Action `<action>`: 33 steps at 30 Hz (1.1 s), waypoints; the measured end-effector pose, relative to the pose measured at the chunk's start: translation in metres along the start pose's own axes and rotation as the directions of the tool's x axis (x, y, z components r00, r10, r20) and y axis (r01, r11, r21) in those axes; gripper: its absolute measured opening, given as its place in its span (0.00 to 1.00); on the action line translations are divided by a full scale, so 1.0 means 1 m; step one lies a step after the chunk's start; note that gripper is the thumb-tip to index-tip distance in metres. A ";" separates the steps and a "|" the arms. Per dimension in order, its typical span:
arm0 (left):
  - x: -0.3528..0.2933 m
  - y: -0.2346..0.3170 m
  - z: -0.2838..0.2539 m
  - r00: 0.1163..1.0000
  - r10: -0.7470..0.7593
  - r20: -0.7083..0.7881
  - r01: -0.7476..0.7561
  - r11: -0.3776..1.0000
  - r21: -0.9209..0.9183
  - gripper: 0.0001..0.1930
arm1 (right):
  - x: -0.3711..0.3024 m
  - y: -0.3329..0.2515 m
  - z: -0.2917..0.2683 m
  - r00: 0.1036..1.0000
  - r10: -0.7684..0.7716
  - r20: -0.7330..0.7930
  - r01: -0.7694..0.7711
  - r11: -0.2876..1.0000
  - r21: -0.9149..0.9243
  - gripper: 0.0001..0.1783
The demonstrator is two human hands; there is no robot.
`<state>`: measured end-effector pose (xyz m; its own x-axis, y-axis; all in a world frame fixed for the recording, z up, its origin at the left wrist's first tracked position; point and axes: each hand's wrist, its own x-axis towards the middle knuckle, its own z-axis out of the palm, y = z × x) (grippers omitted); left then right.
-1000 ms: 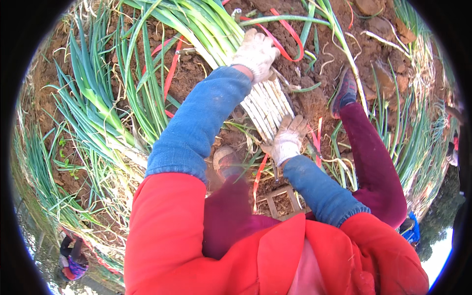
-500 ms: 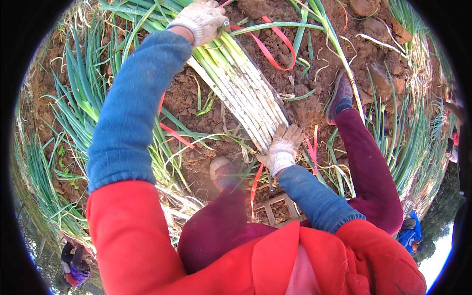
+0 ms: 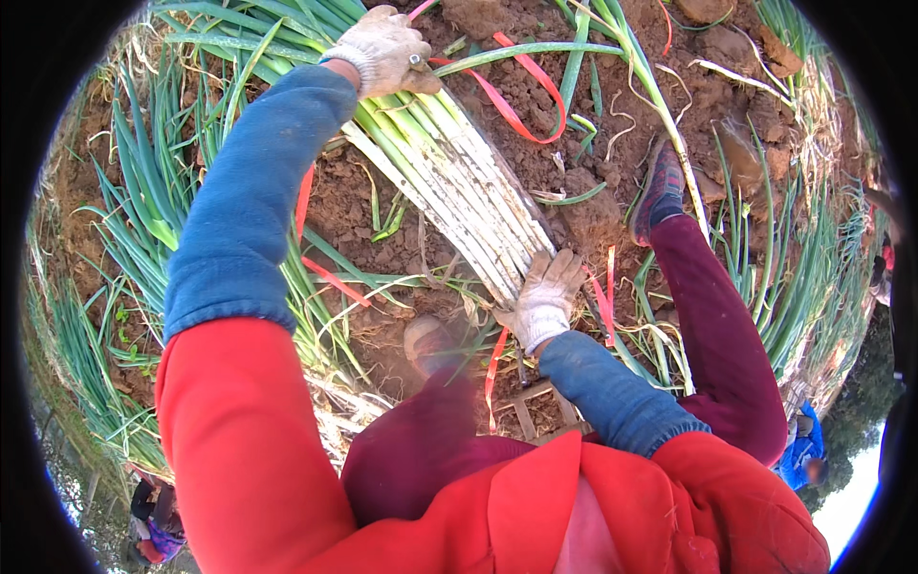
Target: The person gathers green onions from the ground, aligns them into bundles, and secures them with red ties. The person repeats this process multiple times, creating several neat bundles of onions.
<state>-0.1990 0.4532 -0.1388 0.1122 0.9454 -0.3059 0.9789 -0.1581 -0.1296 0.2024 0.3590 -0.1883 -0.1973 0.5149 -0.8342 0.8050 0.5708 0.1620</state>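
Touching bunch of green onions (image 3: 459, 182) with left hand (image 3: 382, 53) and right hand (image 3: 550, 292)

Both hands wear pale, soiled gloves. Left hand lies over the bunch where white stalks turn green, fingers bent; cannot tell if they close underneath. Right hand is spread fairly wide, thumb off to the side, laid on the white root ends. Bunch slants across brown soil (image 3: 344, 201), leaves to upper left, roots toward the person, stalks side by side.

Blue sleeves (image 3: 239, 201) cover both forearms, red jacket (image 3: 253, 430) above. Red ribbon (image 3: 545, 78) loops on the soil right of the bunch; red strip (image 3: 604, 306) just beside right hand. Single loose stalk (image 3: 650, 86) runs down toward the right shoe (image 3: 660, 191). Left shoe (image 3: 428, 340) is below the bunch, blurry. Slatted frame (image 3: 524, 419) near the knees, partly hidden.

Farther out: more green onions (image 3: 143, 191) at left, long green leaves (image 3: 813, 258) at right. Small at the rim: person in blue (image 3: 801, 450) lower right, another person (image 3: 161, 526) lower left.
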 end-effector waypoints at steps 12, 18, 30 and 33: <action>0.001 0.019 0.006 0.964 -0.219 0.148 0.207 0.974 0.091 0.29 | -0.008 0.001 -0.008 0.998 -0.042 -0.040 0.045 0.994 0.097 0.73; -0.049 0.051 -0.016 0.794 -0.594 -0.133 0.554 0.795 -0.246 0.19 | -0.006 0.003 0.002 0.991 -0.052 -0.119 0.063 0.994 0.094 0.75; -0.042 -0.004 0.092 0.666 -0.675 0.316 0.234 -0.213 -0.949 0.11 | -0.003 0.003 0.014 0.974 -0.056 -0.220 0.064 0.998 0.028 0.83; -0.033 -0.010 0.095 0.638 -0.672 0.377 0.102 -0.412 -0.906 0.10 | -0.003 0.004 0.010 0.991 -0.041 -0.129 0.038 0.999 -0.026 0.84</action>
<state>-0.2287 0.3961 -0.2170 -0.6504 0.6018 -0.4636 -0.2367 0.4193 0.8764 0.2120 0.3529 -0.1904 -0.3009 0.5690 -0.7653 0.7822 0.6064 0.1433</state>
